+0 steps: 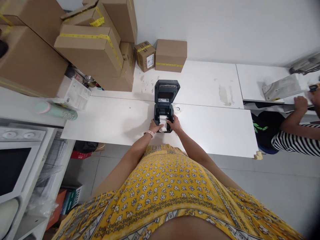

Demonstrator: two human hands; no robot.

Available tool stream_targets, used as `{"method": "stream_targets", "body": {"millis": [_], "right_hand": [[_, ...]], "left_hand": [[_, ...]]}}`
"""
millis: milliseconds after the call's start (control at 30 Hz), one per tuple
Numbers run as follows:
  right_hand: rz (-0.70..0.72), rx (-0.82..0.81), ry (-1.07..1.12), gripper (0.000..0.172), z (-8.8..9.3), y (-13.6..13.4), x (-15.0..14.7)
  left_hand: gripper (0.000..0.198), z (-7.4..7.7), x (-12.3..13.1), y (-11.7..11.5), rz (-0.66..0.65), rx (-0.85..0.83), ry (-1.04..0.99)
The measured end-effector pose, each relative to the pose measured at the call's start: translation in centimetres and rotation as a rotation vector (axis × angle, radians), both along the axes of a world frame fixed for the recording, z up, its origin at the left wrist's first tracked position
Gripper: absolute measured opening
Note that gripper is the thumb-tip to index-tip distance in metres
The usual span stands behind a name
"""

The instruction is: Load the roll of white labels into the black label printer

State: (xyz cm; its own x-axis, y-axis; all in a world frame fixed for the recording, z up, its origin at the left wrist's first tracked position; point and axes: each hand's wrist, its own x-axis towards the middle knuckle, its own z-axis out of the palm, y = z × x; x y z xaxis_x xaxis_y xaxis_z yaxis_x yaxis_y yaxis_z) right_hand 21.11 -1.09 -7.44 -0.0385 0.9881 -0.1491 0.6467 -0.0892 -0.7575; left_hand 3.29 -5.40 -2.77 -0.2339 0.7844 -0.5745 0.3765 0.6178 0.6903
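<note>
A dark label printer (167,91) stands on the white table with its lid raised. A white strip of label paper (163,120) lies in its open bay, running down to the front edge. My left hand (155,127), with a pink band at the wrist, is closed on the printer's left side, its thumb at the strip. On the opposite side, my right hand (175,124) grips the printer wall, the thumb reaching inward near the paper. The fingers at the outer walls are partly hidden. Just right of the printer lies a small white roll (177,109).
Cardboard boxes (87,50) are stacked at the left back, with two smaller boxes, one a brown carton (171,56), by the wall. A green bottle (56,110) lies at left above a microwave (17,163). At right, another person's hand (300,104) is near a white package (282,87).
</note>
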Motion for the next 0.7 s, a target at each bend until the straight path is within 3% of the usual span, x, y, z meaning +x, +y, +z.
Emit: {"method": "stream_targets", "body": {"millis": [267,400,533,600,700], "right_hand": [[-0.01,-0.038,-0.024,0.079,0.7,-0.1,-0.3],[-0.017,-0.031,-0.044,0.076,2.0,-0.9,-0.6],[-0.189,0.186,-0.087,0.069,6.2,0.0,-0.8],[-0.235,0.392,-0.042,0.065,9.4,2.4,-0.8],[-0.133,0.603,0.03,0.065,14.0,8.0,-1.2]], "left_hand": [[0.091,-1.6,-0.3,0.0,0.012,0.036,-0.029],[0.097,-1.6,-0.3,-0.3,0.02,0.018,-0.036],[0.097,-1.4,-0.2,-1.3,0.05,0.034,-0.088],[0.096,-1.4,-0.2,-1.8,0.075,0.029,-0.112],[0.097,-1.4,-0.1,-2.6,0.115,0.045,-0.176]]}}
